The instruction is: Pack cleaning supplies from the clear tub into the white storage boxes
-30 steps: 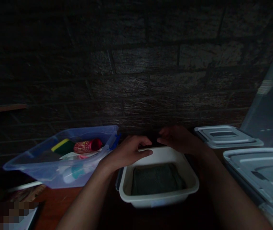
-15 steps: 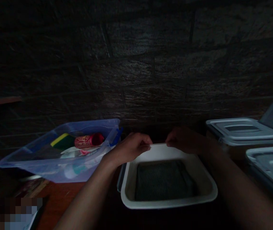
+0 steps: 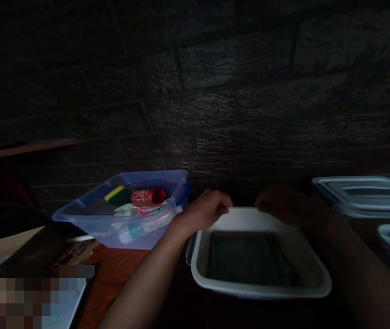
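Observation:
A white rectangular basin point(image 3: 261, 291) stands in front of me, with a dark folded cloth point(image 3: 246, 258) lying on its bottom. My left hand point(image 3: 208, 209) pinches the far rim near its left end, thumb and fingers closed on the edge. On the same rim, a little to the right, my right hand point(image 3: 279, 204) is closed as well, though it lies in deep shadow. Both forearms reach along the basin's sides.
To the left stands a clear blue-tinted plastic bin point(image 3: 88, 217) holding a yellow-green sponge point(image 3: 118, 195), a red cylinder point(image 3: 147, 197) and a bottle point(image 3: 136, 230). Lidded containers point(image 3: 369, 194) sit at right. A dark brick wall point(image 3: 208, 109) rises behind the wooden table point(image 3: 113, 269).
The whole view has shifted, so the basin, bin and hands appear further right. Both hands keep their hold on the basin's far rim.

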A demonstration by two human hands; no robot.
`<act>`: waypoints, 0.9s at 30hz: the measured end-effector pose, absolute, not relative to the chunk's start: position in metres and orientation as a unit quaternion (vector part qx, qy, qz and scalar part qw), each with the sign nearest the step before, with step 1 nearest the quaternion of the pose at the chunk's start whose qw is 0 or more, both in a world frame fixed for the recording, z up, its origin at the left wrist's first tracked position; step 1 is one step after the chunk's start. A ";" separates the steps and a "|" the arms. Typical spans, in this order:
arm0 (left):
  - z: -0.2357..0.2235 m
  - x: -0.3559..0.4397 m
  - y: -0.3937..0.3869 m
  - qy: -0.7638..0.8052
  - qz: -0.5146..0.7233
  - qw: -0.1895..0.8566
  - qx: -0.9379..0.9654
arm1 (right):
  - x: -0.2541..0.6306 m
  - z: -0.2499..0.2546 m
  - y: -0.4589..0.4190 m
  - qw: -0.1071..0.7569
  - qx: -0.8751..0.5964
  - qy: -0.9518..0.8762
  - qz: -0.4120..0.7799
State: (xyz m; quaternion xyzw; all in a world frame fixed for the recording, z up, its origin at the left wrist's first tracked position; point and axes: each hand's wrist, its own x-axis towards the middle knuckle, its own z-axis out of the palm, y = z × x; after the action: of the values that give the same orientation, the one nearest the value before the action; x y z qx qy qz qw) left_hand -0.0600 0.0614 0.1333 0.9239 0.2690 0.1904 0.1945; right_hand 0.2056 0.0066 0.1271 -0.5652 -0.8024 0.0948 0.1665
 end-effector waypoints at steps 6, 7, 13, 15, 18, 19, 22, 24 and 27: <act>0.135 -0.060 0.059 0.276 0.177 0.186 0.926 | 0.210 0.127 0.007 0.152 -0.539 -0.825 0.075; 0.136 -0.060 0.058 0.281 0.176 0.183 0.926 | 0.210 0.128 0.006 0.151 -0.538 -0.826 0.072; 0.138 -0.056 0.052 0.293 0.165 0.183 0.924 | 0.205 0.134 0.004 0.145 -0.560 -0.812 0.070; 0.138 -0.056 0.051 0.294 0.163 0.188 0.923 | 0.203 0.135 0.004 0.144 -0.564 -0.810 0.064; 0.139 -0.055 0.050 0.295 0.160 0.186 0.923 | 0.200 0.138 0.002 0.148 -0.570 -0.806 0.058; 0.140 -0.055 0.050 0.296 0.158 0.183 0.924 | 0.199 0.140 0.001 0.151 -0.571 -0.805 0.054; 0.142 -0.055 0.047 0.298 0.160 0.174 0.925 | 0.193 0.146 -0.002 0.169 -0.572 -0.802 0.032; 0.144 -0.055 0.044 0.295 0.178 0.162 0.925 | 0.187 0.152 -0.005 0.181 -0.573 -0.799 0.008; 0.148 -0.053 0.036 0.275 0.217 0.150 0.924 | 0.179 0.160 -0.010 0.211 -0.570 -0.794 -0.017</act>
State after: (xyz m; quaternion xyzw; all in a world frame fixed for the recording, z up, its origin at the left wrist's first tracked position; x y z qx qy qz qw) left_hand -0.0531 0.0364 0.1483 0.9244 0.2754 0.2170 0.1502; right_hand 0.1785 -0.0101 0.1597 -0.5699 -0.7941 -0.0172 0.2106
